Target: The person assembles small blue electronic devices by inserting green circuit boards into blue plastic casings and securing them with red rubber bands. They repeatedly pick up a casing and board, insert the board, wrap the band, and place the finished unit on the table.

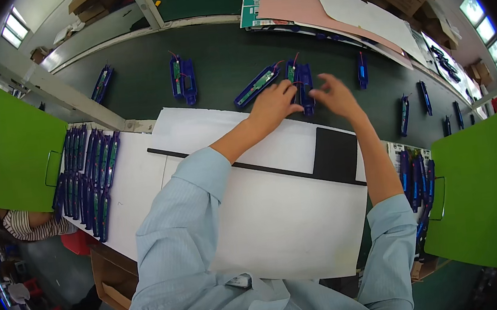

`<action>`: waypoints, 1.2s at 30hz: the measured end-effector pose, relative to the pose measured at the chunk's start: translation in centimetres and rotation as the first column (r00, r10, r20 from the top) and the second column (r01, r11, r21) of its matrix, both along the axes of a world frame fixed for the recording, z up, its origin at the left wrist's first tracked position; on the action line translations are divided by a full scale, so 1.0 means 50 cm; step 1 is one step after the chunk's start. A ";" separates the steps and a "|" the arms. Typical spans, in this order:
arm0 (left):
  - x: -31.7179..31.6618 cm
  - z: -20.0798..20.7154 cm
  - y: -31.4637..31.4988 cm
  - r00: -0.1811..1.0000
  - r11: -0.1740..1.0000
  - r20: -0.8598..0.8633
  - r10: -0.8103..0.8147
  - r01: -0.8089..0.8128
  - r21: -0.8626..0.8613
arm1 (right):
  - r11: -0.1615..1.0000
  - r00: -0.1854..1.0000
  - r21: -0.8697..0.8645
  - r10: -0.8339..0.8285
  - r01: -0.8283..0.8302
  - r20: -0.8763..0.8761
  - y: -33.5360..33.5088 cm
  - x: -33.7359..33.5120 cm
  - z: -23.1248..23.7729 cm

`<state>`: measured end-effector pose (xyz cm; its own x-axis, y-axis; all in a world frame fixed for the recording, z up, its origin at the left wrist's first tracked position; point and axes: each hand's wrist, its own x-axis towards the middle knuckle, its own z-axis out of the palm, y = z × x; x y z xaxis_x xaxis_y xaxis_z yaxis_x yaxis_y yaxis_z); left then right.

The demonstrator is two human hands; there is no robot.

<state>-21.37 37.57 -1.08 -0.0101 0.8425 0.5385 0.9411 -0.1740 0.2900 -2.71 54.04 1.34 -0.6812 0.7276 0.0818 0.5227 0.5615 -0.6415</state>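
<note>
My left hand (273, 103) reaches to the far side of the work surface, its fingers and thumb closed about the lower end of a blue plastic casing (291, 72) with a green circuit board and red wire. Right beside it stands a second blue casing (305, 81), with no green board visible in it. My right hand (337, 97) is just right of that second casing, fingers apart and slightly blurred, holding nothing. Another blue casing with a green board (258, 86) lies slanted just left of my left hand's fingers.
White sheets (291, 222) with a black strip and black rectangle (335, 154) lie before me. More blue casings (183, 80) are spaced along the dark green belt (144, 63). Rows of casings sit left (89, 176) and right (416, 177), by green panels (8, 148). Cardboard sheets (330, 12) lie beyond.
</note>
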 end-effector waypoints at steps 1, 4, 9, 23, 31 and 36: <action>-0.004 -0.003 0.016 0.999 0.999 0.019 0.036 -0.036 0.020 | 0.951 0.997 0.298 -0.071 0.080 -0.042 0.055 0.029 -0.036; -0.081 0.001 -0.019 0.945 0.956 -0.146 0.294 -0.292 0.035 | 0.763 0.927 0.544 -0.367 0.350 -0.082 0.179 0.089 -0.090; -0.150 -0.022 -0.059 0.959 0.936 -0.042 0.281 -0.283 -0.211 | 0.860 0.975 0.474 -0.220 0.190 0.008 0.283 0.181 -0.144; 0.273 0.096 -0.578 0.757 0.915 0.538 0.369 -0.194 -0.354 | 0.978 0.931 0.138 0.193 -0.156 -0.311 -0.664 0.360 0.031; 0.291 0.184 -0.611 0.955 0.845 0.231 0.185 -0.035 -0.534 | 0.975 0.949 -0.145 0.121 -0.169 -0.291 -0.660 0.382 0.037; 0.282 0.155 -0.316 0.929 0.873 0.210 -0.306 0.362 -0.326 | 0.966 0.968 0.229 -0.065 0.122 -0.242 -0.274 0.363 0.012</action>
<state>-7.29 21.78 6.67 0.2504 0.9430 0.2192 0.7868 -0.3302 0.5215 15.44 40.34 1.91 -0.5529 0.7265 0.4081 0.4342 0.6692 -0.6030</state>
